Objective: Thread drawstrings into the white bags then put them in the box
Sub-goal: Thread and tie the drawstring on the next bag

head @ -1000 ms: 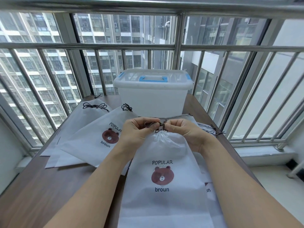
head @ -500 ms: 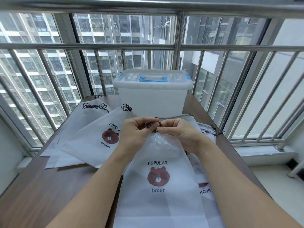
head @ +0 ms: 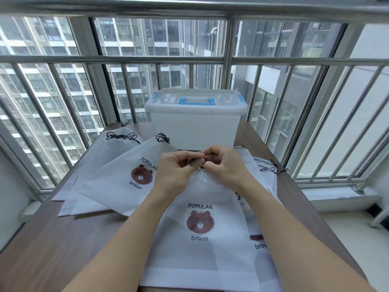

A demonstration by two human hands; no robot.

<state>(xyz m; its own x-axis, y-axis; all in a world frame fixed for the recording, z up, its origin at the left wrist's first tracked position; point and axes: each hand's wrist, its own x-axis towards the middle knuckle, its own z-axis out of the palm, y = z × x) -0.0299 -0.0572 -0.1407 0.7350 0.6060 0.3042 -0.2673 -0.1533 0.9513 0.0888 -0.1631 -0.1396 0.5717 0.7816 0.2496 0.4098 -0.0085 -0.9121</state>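
A white bag (head: 200,245) printed with a brown bear lies in front of me on the table, its top gathered. My left hand (head: 174,171) and my right hand (head: 226,167) meet at that gathered top and both pinch the dark drawstring (head: 194,160) between fingers and thumb. A looped bit of cord shows between the two hands. The white lidded box (head: 195,125) with a blue handle stands closed just behind my hands.
Several more white bags with dark drawstrings (head: 124,178) fan out at the left. Other bags (head: 263,171) lie under and right of the one I hold. The brown table (head: 42,239) ends at a metal balcony railing (head: 315,62) on three sides.
The bag has slid a little toward the left and my hands have drawn closer together at its gathered top, still working the drawstring.
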